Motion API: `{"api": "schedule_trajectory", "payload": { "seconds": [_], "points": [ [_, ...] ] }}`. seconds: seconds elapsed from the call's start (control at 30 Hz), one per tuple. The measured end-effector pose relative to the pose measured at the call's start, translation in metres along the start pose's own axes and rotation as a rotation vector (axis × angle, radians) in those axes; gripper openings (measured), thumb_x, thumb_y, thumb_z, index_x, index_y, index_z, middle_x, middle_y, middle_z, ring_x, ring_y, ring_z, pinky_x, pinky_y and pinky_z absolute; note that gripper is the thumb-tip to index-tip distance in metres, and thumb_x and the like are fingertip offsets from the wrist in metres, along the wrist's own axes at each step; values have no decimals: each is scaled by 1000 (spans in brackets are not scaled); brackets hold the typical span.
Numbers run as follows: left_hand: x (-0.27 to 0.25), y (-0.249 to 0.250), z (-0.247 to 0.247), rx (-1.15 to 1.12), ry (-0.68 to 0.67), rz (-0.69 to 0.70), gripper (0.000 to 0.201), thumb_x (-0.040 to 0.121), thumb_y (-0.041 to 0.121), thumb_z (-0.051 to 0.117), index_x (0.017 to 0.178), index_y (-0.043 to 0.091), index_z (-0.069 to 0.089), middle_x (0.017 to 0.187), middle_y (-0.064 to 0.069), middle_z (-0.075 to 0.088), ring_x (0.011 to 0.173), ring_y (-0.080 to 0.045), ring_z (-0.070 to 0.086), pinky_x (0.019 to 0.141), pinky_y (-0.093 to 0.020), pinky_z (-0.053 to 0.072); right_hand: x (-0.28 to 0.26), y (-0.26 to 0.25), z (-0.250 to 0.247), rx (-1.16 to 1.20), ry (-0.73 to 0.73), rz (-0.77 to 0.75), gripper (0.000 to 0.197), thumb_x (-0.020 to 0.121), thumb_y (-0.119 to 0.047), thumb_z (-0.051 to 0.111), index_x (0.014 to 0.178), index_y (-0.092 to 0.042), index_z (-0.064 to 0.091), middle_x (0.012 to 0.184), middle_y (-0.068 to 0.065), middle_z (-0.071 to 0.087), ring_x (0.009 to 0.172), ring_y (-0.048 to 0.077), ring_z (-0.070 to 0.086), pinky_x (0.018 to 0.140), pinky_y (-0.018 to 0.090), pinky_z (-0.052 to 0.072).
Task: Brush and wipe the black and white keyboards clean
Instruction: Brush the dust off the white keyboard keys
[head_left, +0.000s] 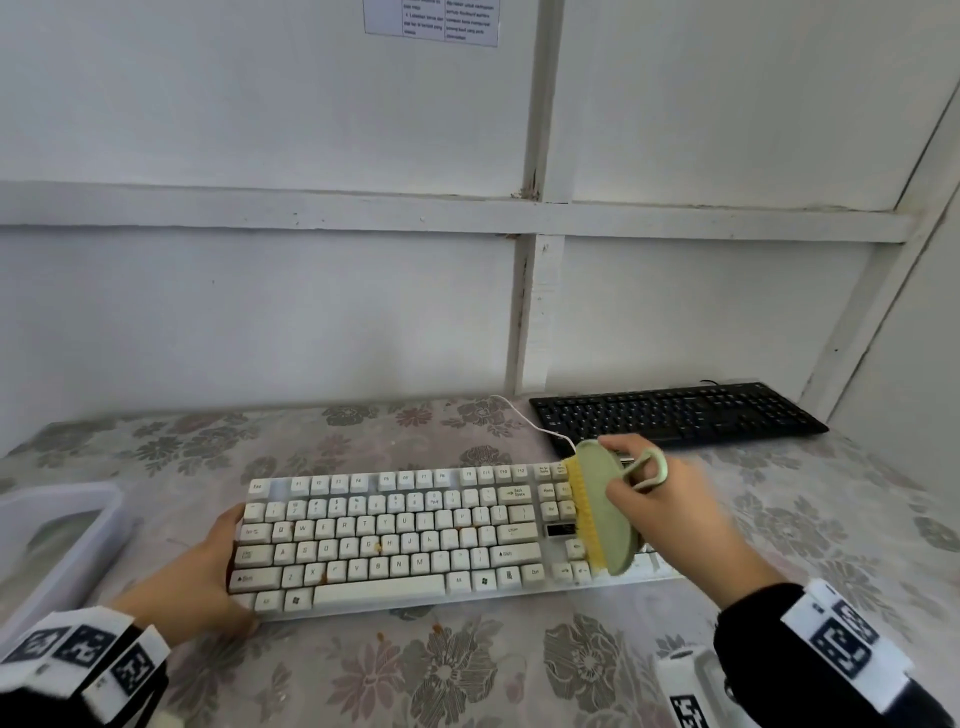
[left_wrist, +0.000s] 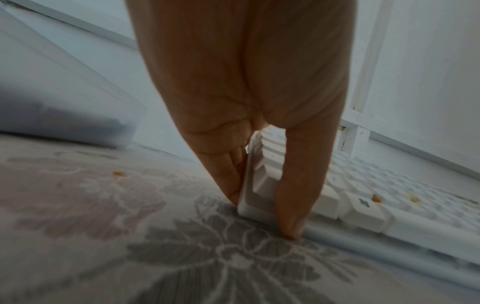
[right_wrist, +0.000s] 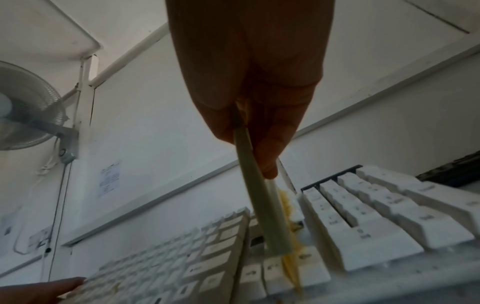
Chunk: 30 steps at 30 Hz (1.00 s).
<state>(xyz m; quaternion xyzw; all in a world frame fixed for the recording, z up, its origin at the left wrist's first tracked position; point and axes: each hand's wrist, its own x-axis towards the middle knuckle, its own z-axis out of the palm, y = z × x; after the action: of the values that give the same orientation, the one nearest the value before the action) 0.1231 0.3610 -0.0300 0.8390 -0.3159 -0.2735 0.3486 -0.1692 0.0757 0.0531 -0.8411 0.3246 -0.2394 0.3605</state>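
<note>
we see a white keyboard (head_left: 395, 535) of matt plastic with smooth, stained keycaps, a black keyboard (head_left: 675, 413) of dull plastic, a brush (head_left: 605, 512) with a smooth green plastic back and yellow bristles, and a patterned cloth (head_left: 441, 670) covering the counter.

two keyboards (head_left: 457, 535), one brush (head_left: 605, 512), one tub (head_left: 104, 525)

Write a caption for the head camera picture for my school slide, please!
Right hand scrubs the white keyboard with a green brush while the left hand steadies it.
</note>
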Motion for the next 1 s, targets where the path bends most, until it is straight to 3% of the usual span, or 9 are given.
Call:
{"api": "schedule_trajectory", "payload": {
  "seconds": [0.07, 0.2, 0.3, 0.4, 0.5, 0.6, 0.7, 0.8, 1.0],
  "points": [
    [1, -1, -1, 1, 2, -5, 118, 49, 3, 81, 143, 20, 13, 110, 11, 53, 100, -8, 56, 87, -25, 44, -8, 7, 4, -16, -47, 26, 37, 87, -7, 51, 111, -35, 57, 63, 3, 58, 48, 13, 39, 43, 26, 34],
    [1, -1, -1, 13, -3, 17, 126, 36, 23, 81, 142, 24, 12, 116, 10, 51, 107, -10, 55, 96, -32, 44, -20, 12, 3, -34, -113, 44, 37, 86, -5, 51, 108, -33, 59, 49, -4, 47, 38, 7, 34, 40, 22, 34],
    [0, -1, 0, 0, -5, 14, 113, 48, 8, 83, 136, 28, 14, 112, 14, 50, 101, -4, 54, 89, -24, 43, -19, 1, -7, -14, -123, 51, 34, 85, -1, 51, 102, -28, 62, 61, 1, 54, 37, 5, 42, 36, 16, 37],
    [1, -2, 0, 14, -1, 14, 116, 47, 10, 81, 141, 22, 13, 112, 12, 52, 101, -5, 55, 87, -25, 44, -9, -8, -18, 64, 27, 13, 33, 85, -2, 53, 104, -27, 62, 73, 3, 61, 50, 10, 47, 37, 16, 37],
    [1, -2, 0, 16, 6, 12, 111, 52, 2, 81, 139, 22, 14, 110, 13, 51, 99, -4, 55, 84, -22, 43, 0, -9, -12, 66, 89, -40, 38, 86, -6, 53, 108, -37, 57, 77, 9, 65, 58, 17, 49, 44, 26, 38],
    [0, -2, 0, 11, -4, 20, 117, 48, 8, 82, 142, 20, 13, 113, 12, 51, 103, -8, 54, 90, -25, 43, -4, 1, 0, 6, 30, -20, 38, 86, -7, 53, 111, -35, 57, 62, 3, 57, 47, 10, 40, 42, 22, 32],
    [0, -2, -2, 24, -8, 16, 124, 38, 22, 81, 142, 22, 13, 115, 11, 50, 107, -10, 54, 95, -28, 42, -15, 9, 0, -8, -68, 42, 34, 86, -6, 53, 103, -34, 59, 60, 3, 55, 46, 11, 39, 42, 24, 34],
    [1, -3, -2, 23, -17, 18, 123, 39, 18, 81, 142, 22, 12, 116, 10, 51, 108, -10, 54, 96, -30, 43, -21, 4, -11, -22, -137, 68, 32, 85, -2, 53, 99, -29, 62, 62, 4, 55, 40, 6, 41, 38, 18, 36],
    [0, -2, 0, 15, -8, 14, 124, 40, 15, 80, 143, 20, 11, 113, 11, 50, 104, -10, 54, 90, -26, 43, -6, -18, -17, 108, 101, -37, 37, 86, -4, 54, 110, -32, 59, 85, -1, 65, 61, 14, 54, 44, 21, 44]
  ]
}}
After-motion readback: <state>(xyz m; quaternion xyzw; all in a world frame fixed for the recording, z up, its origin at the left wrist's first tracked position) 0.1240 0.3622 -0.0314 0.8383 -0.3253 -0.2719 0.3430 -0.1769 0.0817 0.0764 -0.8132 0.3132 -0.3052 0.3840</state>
